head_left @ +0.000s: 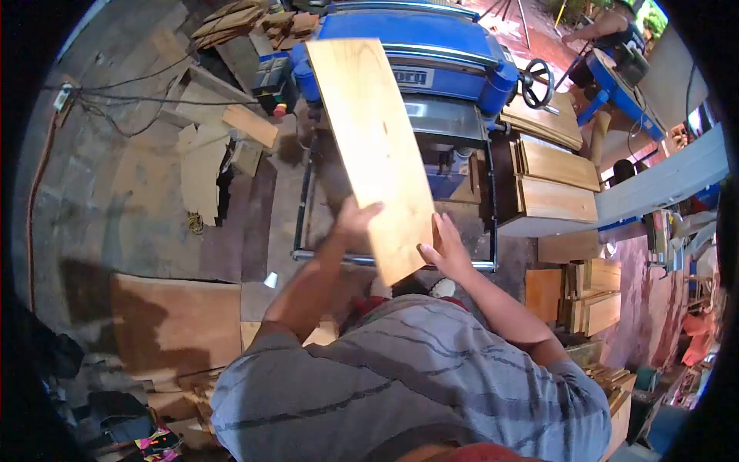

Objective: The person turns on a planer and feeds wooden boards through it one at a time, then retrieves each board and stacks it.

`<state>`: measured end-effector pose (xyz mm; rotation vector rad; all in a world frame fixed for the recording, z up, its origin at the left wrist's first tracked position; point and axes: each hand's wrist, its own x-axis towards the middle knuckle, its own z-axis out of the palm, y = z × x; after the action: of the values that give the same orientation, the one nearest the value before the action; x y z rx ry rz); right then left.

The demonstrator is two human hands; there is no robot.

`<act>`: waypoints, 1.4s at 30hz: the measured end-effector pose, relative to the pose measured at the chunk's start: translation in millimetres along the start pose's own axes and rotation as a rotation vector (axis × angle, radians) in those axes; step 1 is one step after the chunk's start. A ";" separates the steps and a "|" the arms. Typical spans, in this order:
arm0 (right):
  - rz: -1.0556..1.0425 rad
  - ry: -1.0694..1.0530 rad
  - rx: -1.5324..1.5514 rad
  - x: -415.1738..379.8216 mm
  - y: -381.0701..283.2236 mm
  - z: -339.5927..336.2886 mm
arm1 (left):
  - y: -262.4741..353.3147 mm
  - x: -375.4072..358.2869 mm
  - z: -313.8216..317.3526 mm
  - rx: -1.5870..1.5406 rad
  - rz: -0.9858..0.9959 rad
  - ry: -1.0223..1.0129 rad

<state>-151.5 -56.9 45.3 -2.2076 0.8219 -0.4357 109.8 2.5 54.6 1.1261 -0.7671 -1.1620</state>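
Observation:
A long, pale wooden board (377, 146) is held out in front of my body, its far end over the blue planer (416, 31). My left hand (356, 219) grips the board's left edge near the close end, thumb on top. On the opposite edge, my right hand (446, 245) holds it with the thumb on the upper face and fingers along the side. The undersides of both hands are hidden. Below the board is the planer's metal bed (454, 119) and its dark frame.
Stacked boards (558, 165) lie right of the planer, with a handwheel (536, 83) above them. More wood blocks (596, 296) stand at the right. Wood scraps (204, 154) and a cable (169, 98) lie left. A person (616, 35) is at the far right beside another blue machine.

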 end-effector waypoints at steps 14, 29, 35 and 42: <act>0.699 -0.065 1.053 37.7 -18.5 118.3 | -57.2 -8.7 -106.6 0.441 -0.044 0.253; 0.665 0.143 1.117 157.1 5.5 141.9 | -42.7 -5.8 -77.3 1.463 0.352 0.052; 0.674 0.189 1.020 198.7 23.1 129.7 | -43.5 52.5 -77.9 1.498 0.339 0.059; 0.697 0.165 1.001 220.2 46.8 136.7 | -47.8 75.3 -81.6 1.512 0.496 0.142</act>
<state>62.7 -159.0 -68.8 -0.9072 1.0787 -0.5191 189.7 -47.7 -21.0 1.9855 -1.7702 0.1203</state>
